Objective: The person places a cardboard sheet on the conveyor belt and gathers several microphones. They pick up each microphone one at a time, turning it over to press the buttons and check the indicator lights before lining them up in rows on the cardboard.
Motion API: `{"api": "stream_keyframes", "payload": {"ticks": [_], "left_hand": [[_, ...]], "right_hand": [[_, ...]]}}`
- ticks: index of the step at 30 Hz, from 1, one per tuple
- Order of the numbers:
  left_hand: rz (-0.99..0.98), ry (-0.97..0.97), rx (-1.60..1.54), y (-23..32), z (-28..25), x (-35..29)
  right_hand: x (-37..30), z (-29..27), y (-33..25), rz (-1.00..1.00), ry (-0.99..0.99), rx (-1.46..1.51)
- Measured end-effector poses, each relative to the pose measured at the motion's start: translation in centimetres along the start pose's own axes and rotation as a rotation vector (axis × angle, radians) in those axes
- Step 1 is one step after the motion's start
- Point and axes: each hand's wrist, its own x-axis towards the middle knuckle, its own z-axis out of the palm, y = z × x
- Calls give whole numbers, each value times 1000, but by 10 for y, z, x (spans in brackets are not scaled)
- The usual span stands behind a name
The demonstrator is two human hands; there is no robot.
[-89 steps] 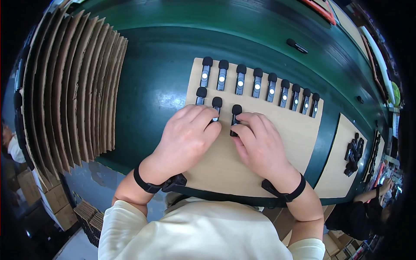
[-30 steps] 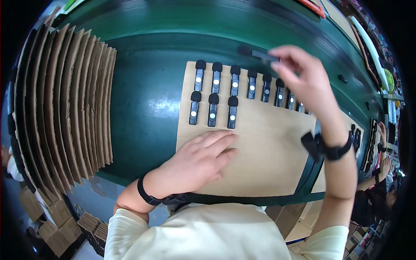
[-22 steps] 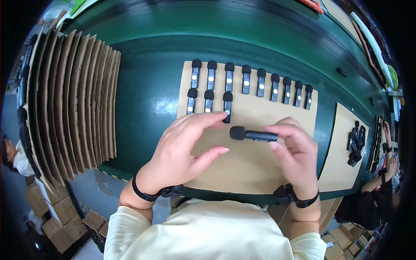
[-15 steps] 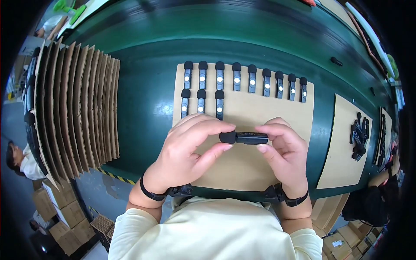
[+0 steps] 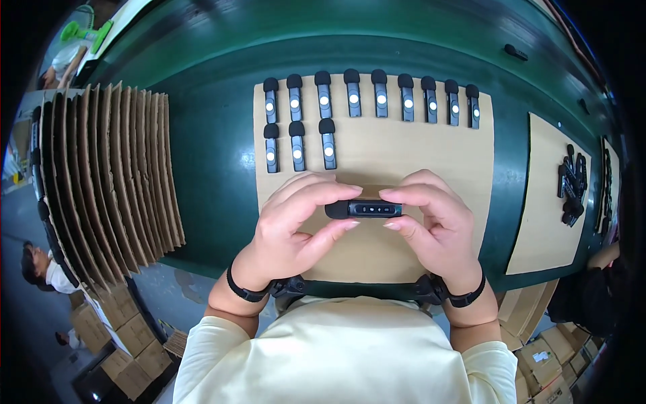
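Both hands, left [image 5: 289, 225] and right [image 5: 434, 225], now grip one black clip microphone [image 5: 363, 209] by its ends above the cardboard sheet's [image 5: 404, 145] near edge; fetched moments ago, it awaits a place beside the second row [image 5: 298, 144].

The small black device [image 5: 364, 209] held between the left hand [image 5: 296, 225] and right hand [image 5: 431, 225] looks like smooth plastic with a slight sheen — its rounded end appears matt, possibly foam. The brown sheet [image 5: 404, 151] beneath is matt cardboard. The green table [image 5: 215, 161] has a smooth, faintly glossy surface. The stacked sheets [image 5: 108, 175] show corrugated cardboard — rough at the edges.
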Motion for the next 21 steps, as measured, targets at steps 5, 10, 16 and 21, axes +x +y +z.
{"api": "stream_keyframes", "payload": {"ticks": [5,10,16,21], "left_hand": [[45,9,7,-5,1,-4],[60,0,-3,-6,1,-4],[72,-1,-10,-6,-1,-6],[106,-9,3,-8,-1,-5]], "right_hand": [[-3,4,0,-12,-50,-50],[-4,4,2,-5,-41,-66],[-1,5,2,-77,-29,-77],[-2,6,3,-76,-30,-76]]}}
